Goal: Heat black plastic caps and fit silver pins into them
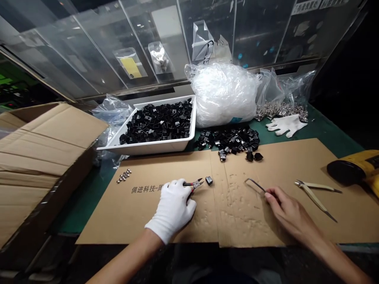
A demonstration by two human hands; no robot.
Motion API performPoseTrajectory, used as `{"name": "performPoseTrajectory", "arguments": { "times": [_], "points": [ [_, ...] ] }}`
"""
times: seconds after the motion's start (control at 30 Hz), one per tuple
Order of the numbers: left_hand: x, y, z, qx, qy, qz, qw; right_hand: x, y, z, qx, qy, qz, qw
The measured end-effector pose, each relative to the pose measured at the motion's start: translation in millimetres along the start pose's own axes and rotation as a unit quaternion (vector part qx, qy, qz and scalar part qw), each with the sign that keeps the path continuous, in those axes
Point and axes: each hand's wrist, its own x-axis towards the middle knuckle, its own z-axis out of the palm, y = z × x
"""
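Note:
My left hand (174,207), in a white glove, is closed over the handles of small diagonal cutters (196,184) with red and black grips. Their jaws stand apart and point right toward a single small black plastic part (209,180), without visibly gripping it. Bare, my right hand (284,207) pinches a thin bent metal rod (257,184), hook-like at its free end, just above the cardboard sheet (237,221). To the right of that hand lie pliers (314,191) with cream handles, spread apart. Several small metal pieces (123,176) rest on the cardboard at the left.
A white tray (151,146) heaped with black parts stands behind the cardboard, beside a loose pile (233,140) of them. Around these are a stuffed clear bag (223,94), bagged metal pieces (281,110), a white glove (286,124), a yellow tool (355,167) and a cardboard box (38,157).

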Motion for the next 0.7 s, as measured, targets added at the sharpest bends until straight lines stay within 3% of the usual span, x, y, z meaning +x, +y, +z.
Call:
{"name": "performPoseTrajectory", "arguments": {
  "times": [0.2, 0.33, 0.4, 0.5, 0.57, 0.7],
  "points": [
    [-18, -14, 21.6, -0.018, 0.01, -0.02, 1.0, 36, -70, 8, -0.057, 0.019, -0.108, 0.992],
    [-42, -21, 52.4, -0.063, 0.109, -0.02, 0.992, 69, -126, 28, -0.025, -0.045, -0.289, 0.956],
    [-51, -26, 71.8, -0.072, 0.171, -0.018, 0.982, 86, -147, 39, -0.022, -0.068, -0.341, 0.937],
    [-54, -39, 97.8, -0.079, 0.231, -0.034, 0.969, 113, -180, 43, -0.02, -0.073, -0.363, 0.929],
    [-53, -49, 109.1, -0.082, 0.256, -0.04, 0.963, 133, -210, 32, -0.003, -0.057, -0.362, 0.93],
    [-49, -68, 122.3, -0.112, 0.263, -0.05, 0.957, 170, -270, -1, 0.052, 0.049, -0.314, 0.947]
  ]
}}
